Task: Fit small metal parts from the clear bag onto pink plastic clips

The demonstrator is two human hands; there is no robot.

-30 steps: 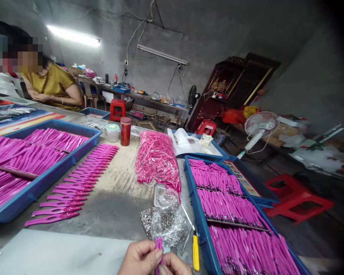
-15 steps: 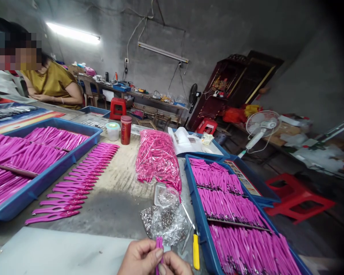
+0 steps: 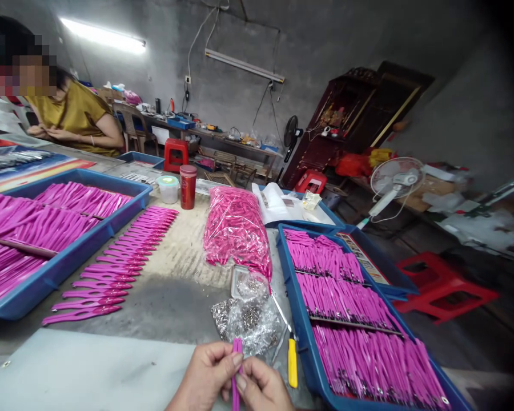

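Observation:
At the bottom edge, my left hand (image 3: 205, 377) and my right hand (image 3: 263, 388) pinch one thin magenta plastic piece (image 3: 236, 371) between thumbs and fingers, holding it upright over a pale sheet (image 3: 89, 371). Just beyond my fingers lies a clear bag of small metal parts (image 3: 246, 322) with a small clear box (image 3: 244, 282) behind it. A yellow-handled tool (image 3: 292, 365) lies to the right of my right hand. A long row of magenta pieces (image 3: 120, 262) is laid out on the table to the left.
Blue trays full of magenta pieces stand at the left (image 3: 55, 274) and right (image 3: 302, 342). A bag of pink parts (image 3: 235, 228), a red canister (image 3: 188, 186) and a lidded cup (image 3: 168, 189) sit further back. Another person (image 3: 75, 117) works at far left. Red stools (image 3: 441, 288) and a fan (image 3: 394, 182) stand at right.
The view has tilted down a little, so more of my hands shows. Both hands still hold the same magenta piece.

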